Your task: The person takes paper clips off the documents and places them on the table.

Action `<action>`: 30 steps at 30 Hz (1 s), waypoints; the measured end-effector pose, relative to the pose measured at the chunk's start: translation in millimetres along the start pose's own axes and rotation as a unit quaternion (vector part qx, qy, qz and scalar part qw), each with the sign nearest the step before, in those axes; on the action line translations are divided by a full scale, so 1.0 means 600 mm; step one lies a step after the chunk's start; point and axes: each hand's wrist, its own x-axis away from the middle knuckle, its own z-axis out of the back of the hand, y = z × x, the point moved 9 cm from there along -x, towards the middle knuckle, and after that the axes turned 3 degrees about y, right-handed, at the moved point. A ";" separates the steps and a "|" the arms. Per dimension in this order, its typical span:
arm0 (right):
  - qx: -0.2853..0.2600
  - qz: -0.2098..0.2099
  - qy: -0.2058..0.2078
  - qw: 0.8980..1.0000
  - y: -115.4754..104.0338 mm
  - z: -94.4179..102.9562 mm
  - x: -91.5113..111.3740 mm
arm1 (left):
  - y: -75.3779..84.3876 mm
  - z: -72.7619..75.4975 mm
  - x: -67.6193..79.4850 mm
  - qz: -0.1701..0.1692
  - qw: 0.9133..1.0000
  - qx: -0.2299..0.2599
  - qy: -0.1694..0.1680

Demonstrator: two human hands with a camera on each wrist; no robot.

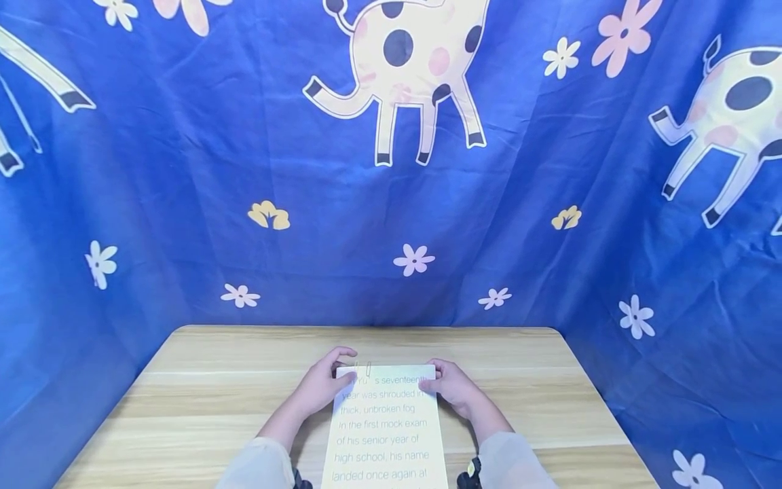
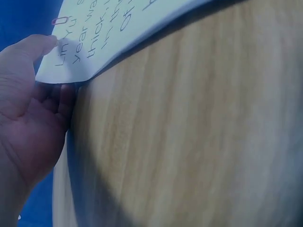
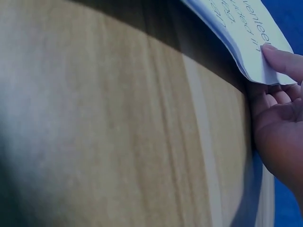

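Observation:
A sheaf of white paper sheets (image 1: 381, 435) printed with large lines of English text lies in front of me in the head view. My left hand (image 1: 320, 387) pinches its far left corner, thumb on the printed face and fingers underneath. At the far right corner, my right hand (image 1: 457, 388) pinches the sheets the same way, as the right wrist view also shows. A paper clip (image 1: 368, 369) sits on the far edge near the left thumb; it looks reddish in the left wrist view. The sheets' near end runs out of the head view.
The sheets are over a light wood-grain table (image 1: 201, 394) with rounded far corners. Behind it and along both sides hangs a blue curtain (image 1: 330, 272) printed with flowers and spotted animals. Dark bands (image 1: 469, 473) show at both wrists below pale sleeves (image 1: 513, 462).

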 end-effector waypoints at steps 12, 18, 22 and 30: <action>0.000 0.013 0.002 1.000 -0.002 -0.006 -0.001 | 0.002 -0.009 -0.008 -0.015 1.000 0.023 0.013; 0.014 0.015 0.017 1.000 0.005 -0.004 0.005 | -0.005 -0.015 0.000 -0.014 1.000 0.012 0.011; 0.016 0.019 0.020 1.000 0.004 -0.004 0.004 | -0.010 -0.017 0.002 -0.006 1.000 0.007 0.005; 0.017 0.014 0.018 1.000 0.005 -0.006 0.005 | -0.009 -0.014 0.006 0.000 1.000 0.016 -0.021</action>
